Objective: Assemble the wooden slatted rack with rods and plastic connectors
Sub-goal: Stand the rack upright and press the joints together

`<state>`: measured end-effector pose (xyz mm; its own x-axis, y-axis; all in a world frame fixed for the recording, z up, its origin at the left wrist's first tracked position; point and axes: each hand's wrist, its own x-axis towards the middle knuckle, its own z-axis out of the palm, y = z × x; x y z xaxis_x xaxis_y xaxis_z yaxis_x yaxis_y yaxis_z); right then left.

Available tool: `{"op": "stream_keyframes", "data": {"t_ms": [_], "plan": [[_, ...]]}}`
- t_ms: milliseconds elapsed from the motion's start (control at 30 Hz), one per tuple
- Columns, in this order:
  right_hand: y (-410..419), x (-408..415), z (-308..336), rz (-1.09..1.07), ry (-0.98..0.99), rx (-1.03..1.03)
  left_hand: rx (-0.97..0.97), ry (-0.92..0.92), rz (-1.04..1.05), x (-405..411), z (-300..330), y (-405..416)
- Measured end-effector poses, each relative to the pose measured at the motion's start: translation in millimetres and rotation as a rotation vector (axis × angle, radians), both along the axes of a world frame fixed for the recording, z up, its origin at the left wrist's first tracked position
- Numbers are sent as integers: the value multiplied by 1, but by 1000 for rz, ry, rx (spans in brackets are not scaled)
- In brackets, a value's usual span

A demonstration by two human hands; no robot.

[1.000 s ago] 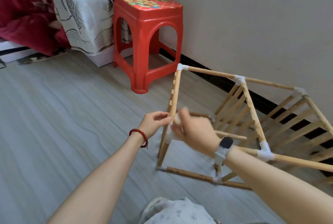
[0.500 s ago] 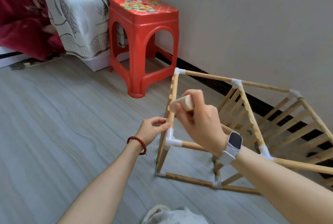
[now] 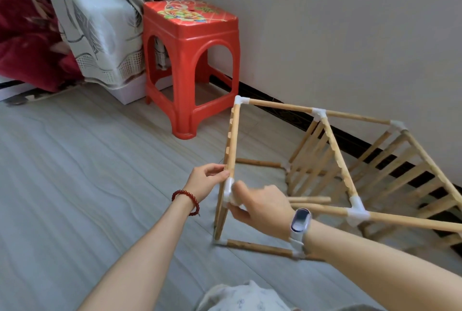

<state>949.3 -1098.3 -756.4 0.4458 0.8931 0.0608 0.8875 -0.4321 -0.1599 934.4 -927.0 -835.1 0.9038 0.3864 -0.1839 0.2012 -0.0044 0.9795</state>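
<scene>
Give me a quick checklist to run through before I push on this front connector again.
1. Left hand pinching the notched upright rail: ok.
2. Right hand gripping the white front connector: ok.
3. Rail fully seated in that connector: cannot tell, fingers cover the joint.
4. Top corner connector joined to rail and rod: ok.
5. Loose rod beside the right hand plugged in: cannot tell.
6. Red stool apart from the frame: ok.
</scene>
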Motion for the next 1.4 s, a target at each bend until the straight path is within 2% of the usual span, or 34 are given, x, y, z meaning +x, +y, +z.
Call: {"op": "stream_keyframes", "data": {"t_ms": [100,200,300,367,433,500,633,733,800,900,967,1100,1233,1333,1400], "plan": [[-4,12,8,-63,-12,137,10,24,-11,2,5,0],[-26,28,29,-73,28,228,123,117,-21,5,14,-4],[-73,42,32,-281,102,198,564,238,48,10,31,-20],[-107,53,26,-482,250,234,830,170,86,13,46,-36],[-142,62,15,-657,332,291,929,33,-7,19,56,-57],[-177,69,3,-822,372,378,932,-37,-222,29,63,-84],[-244,85,-15,-1128,525,638,872,4,-656,52,67,-148],[-283,91,-29,-1266,642,733,948,58,-830,66,61,-197],[-293,92,-39,-1304,695,785,1089,82,-857,71,50,-219],[-293,96,-47,-1393,742,863,1276,63,-767,77,34,-239],[-288,99,-49,-1450,850,887,1365,21,-729,79,28,-240],[-277,106,-43,-1420,1082,1050,1394,-38,-713,86,33,-237],[-265,126,-12,-1199,1075,1239,1413,-118,-566,116,66,-235],[-252,143,15,-1040,988,1169,1386,-124,-462,146,100,-235],[-242,149,22,-983,902,1013,1347,-89,-422,166,122,-234]]}}
